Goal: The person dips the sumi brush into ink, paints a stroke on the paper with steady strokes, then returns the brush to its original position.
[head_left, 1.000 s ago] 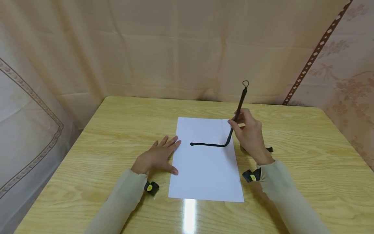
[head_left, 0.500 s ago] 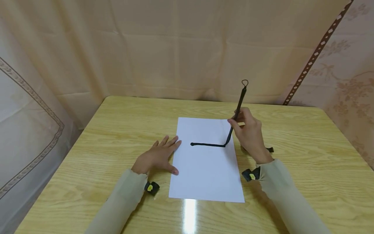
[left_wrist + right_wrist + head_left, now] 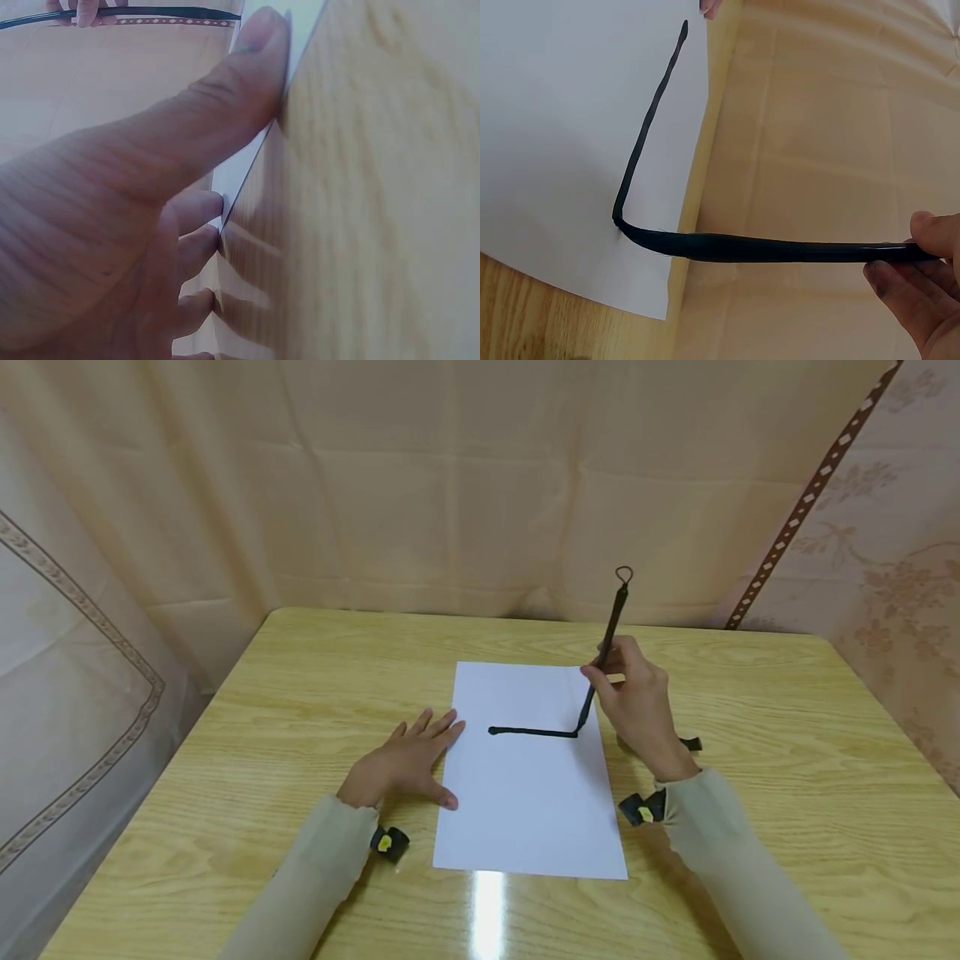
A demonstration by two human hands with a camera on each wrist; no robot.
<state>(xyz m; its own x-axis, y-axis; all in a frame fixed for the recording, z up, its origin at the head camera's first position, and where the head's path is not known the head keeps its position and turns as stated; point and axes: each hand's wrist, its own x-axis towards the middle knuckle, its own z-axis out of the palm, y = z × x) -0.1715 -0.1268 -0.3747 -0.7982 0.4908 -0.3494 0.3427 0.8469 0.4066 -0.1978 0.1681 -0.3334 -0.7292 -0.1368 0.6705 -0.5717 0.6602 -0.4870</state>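
Note:
A sheet of white paper point(image 3: 525, 818) lies on the table, with one black, nearly level ink stroke point(image 3: 532, 732) across its upper half. My right hand point(image 3: 636, 706) pinches a dark writing brush point(image 3: 611, 622) by its shaft, and a cord loop tops the handle. In the right wrist view the brush tip point(image 3: 622, 225) bends against the paper right at the stroke's right end. My left hand point(image 3: 408, 764) lies spread at the sheet's left edge, and in the left wrist view its thumb point(image 3: 247, 67) and fingertips rest along that edge.
The wood-grain table point(image 3: 300, 677) extends on both sides of the sheet. A beige curtain point(image 3: 420, 510) hangs behind its far edge, with patterned cloth point(image 3: 892, 527) at the right. A black strap device point(image 3: 388, 843) sits by the left wrist, another point(image 3: 643, 808) by the right.
The brush's top has tilted slightly left and its bristles have become less bent at the stroke's right end. My right hand has shifted slightly left; my left hand stays put.

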